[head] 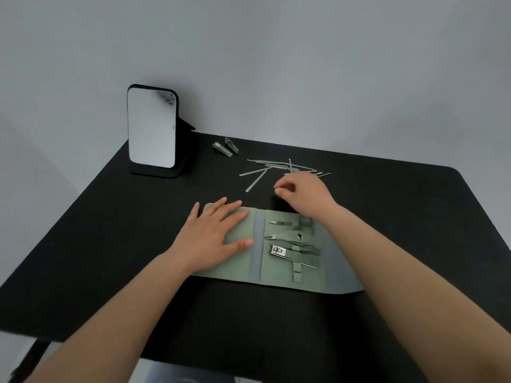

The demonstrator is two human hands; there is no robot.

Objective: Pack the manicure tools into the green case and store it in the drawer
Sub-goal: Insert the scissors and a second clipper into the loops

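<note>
The green case (276,275) lies unfolded on the black table. Scissors (282,223), nippers (290,235) and a large nail clipper (279,251) sit under its straps. My left hand (213,236) rests flat on the case's left flap, fingers spread. My right hand (302,193) hovers just beyond the case's far edge, fingers curled with nothing visible in them, close to a scatter of thin green tools (276,168). Two small clippers (225,147) lie farther back, left of that scatter.
A standing mirror (152,128) with a black base is at the table's back left. The black table (110,244) ends at a grey wall behind. The front edge is close to my body. No drawer is in view.
</note>
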